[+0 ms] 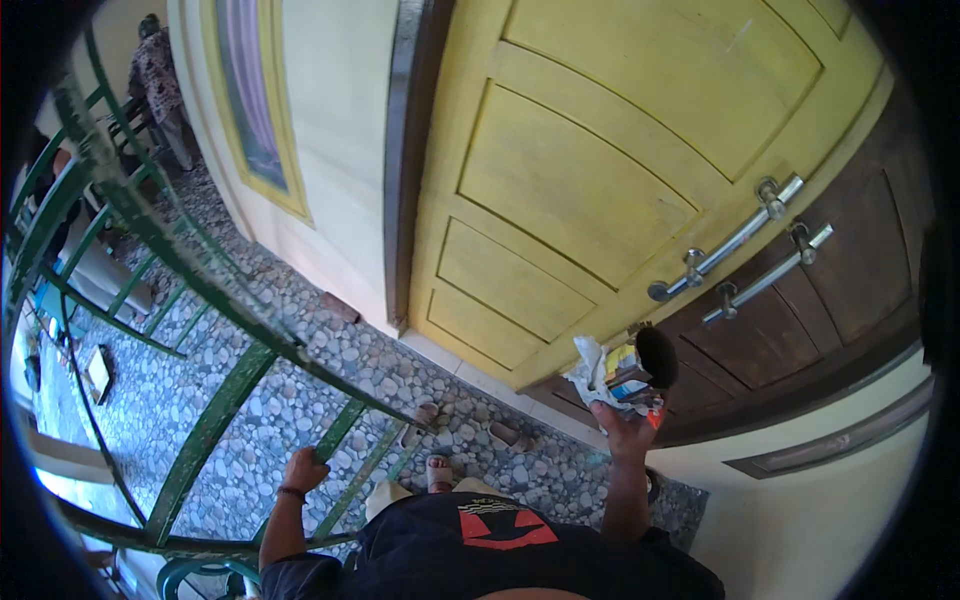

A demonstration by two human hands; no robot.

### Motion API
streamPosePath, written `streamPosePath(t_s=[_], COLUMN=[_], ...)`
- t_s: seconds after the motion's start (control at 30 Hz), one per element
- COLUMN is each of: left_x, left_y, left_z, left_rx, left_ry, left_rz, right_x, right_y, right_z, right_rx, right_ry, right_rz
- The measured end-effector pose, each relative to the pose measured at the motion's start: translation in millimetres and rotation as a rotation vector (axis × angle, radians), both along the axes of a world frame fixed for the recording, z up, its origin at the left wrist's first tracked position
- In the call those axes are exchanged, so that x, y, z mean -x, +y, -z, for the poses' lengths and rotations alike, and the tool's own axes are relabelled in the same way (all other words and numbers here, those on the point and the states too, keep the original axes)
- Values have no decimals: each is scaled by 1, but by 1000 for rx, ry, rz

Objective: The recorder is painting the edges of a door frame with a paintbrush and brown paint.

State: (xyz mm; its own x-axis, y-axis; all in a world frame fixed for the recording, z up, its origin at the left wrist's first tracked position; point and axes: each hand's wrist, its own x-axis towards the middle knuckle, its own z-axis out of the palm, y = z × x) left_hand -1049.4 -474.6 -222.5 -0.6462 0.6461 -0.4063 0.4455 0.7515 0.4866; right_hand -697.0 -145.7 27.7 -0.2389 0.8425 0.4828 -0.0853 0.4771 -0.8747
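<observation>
My left hand (304,472) is closed on a bar of a worn green metal frame (215,435), which has rungs and a long curved rail. My right hand (628,436), raised on the right side, grips a bundle. Crumpled whitish wrapping (588,366), a yellow-and-blue piece (624,372) and a dark round-ended object (657,357) show in it. What kind of things these are I cannot make out. The bundle is in front of the lower part of the double door.
A yellow door leaf (575,180) and a brown leaf (790,330) carry long metal handles (725,240). Slippers (510,437) lie on the pebble-patterned floor (330,400). A brick-like block (340,307) rests by the wall. One person (160,85) stands far left, another (85,250) behind the frame.
</observation>
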Motion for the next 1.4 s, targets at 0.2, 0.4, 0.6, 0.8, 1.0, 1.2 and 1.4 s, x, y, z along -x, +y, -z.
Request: streamPosePath(t_s=[0.2,0.4,0.6,0.8,1.0,1.2,1.4], left_x=[13,23,-20,-97,-82,-81,-61], left_y=[-13,-21,23,203,259,270,285], left_z=[22,57,13,-135,-248,-235,-217], left_rx=[-79,51,288,-771,-852,-778,-730], left_ry=[55,210,549,-1050,-1788,-2111,-2183], left_rz=[-10,-12,14,-215,649,65,108], right_x=[-2,-9,-4,42,102,128,138], right_y=[2,12,25,24,17,15,14], right_z=[-17,-25,-18,10,40,52,64], right_rx=[-107,-17,-80,17,120,160,175], right_ry=[-27,78,162,-38,-80,-86,-88], right_rz=[-19,-192,-252,-264,-294,-301,-315])
